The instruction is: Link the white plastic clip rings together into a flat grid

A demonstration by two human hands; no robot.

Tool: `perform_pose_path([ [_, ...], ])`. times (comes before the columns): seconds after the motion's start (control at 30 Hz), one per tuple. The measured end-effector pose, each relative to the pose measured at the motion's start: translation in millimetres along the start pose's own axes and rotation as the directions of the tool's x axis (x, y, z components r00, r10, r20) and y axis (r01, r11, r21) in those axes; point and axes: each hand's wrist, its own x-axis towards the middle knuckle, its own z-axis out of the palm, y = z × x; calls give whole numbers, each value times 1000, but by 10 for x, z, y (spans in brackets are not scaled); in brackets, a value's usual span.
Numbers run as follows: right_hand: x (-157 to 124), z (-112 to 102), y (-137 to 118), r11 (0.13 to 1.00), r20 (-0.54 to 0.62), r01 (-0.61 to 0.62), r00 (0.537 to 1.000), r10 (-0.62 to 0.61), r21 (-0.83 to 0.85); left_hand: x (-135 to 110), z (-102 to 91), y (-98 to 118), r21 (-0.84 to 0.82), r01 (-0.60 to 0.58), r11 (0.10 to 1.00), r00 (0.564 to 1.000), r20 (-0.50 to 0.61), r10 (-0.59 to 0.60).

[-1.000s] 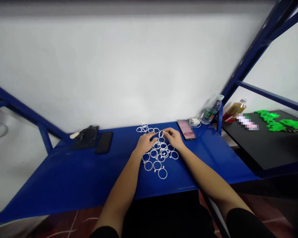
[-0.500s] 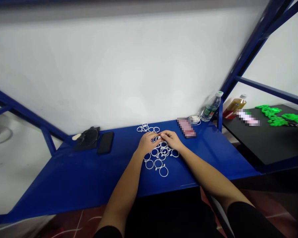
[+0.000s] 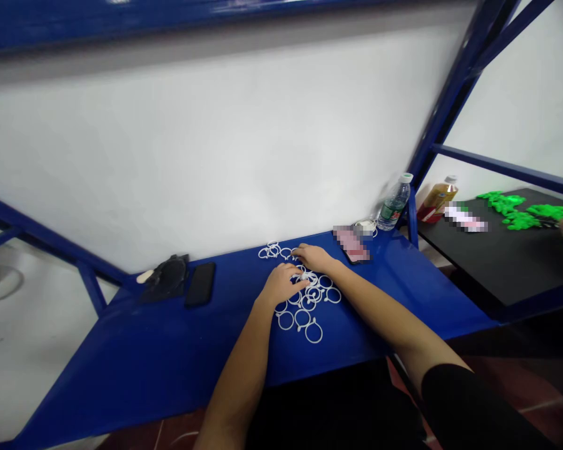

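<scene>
Now the two hands have parted: approx. half a sec ago their fingertips met over the main cluster of white rings (image 3: 312,291); at present the R hand (image 3: 311,256) is farther fwd, at the near-wall group of rings (image 3: 273,251), while the L hand (image 3: 281,284) stays by the cluster. R fingers are bent down over the group's R end; can't tell if they pinch a ring. L thumb stands apart from half-curled fingers, w/ white showing in the gap, held or just lying beneath, can't tell. The ring pinched upright approx. 1 sec ago no longer shows upright. Prob. the two-handed bit is done or paused, w/ attn. now on the back group. All visible rings lie on the blue table (image 3: 169,356), mid-width.
</scene>
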Motion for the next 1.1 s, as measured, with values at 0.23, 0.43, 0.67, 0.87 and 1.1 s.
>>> perform_pose_path([
  [0.23,-221,-15,-60,983,-229,-11,972,53,181,28,-19,48,-98,-51,994,998,-26,48],
  [0.43,-352,-66,-239,897,-369,103,927,70,430,55,14,-42,-63,21,998,978,-207,-33],
  [0.67,-436,-79,-413,809,-388,163,917,86,564,48,13,-112,-16,52,999,951,-306,-54],
  [0.87,-459,-102,-436,654,-234,71,958,165,754,33,-110,-35,-89,39,995,975,-213,-57],
  [1.1,-334,-135,-444,698,-241,96,964,112,710,-7,-234,-184,-179,66,982,949,-291,-117],
])
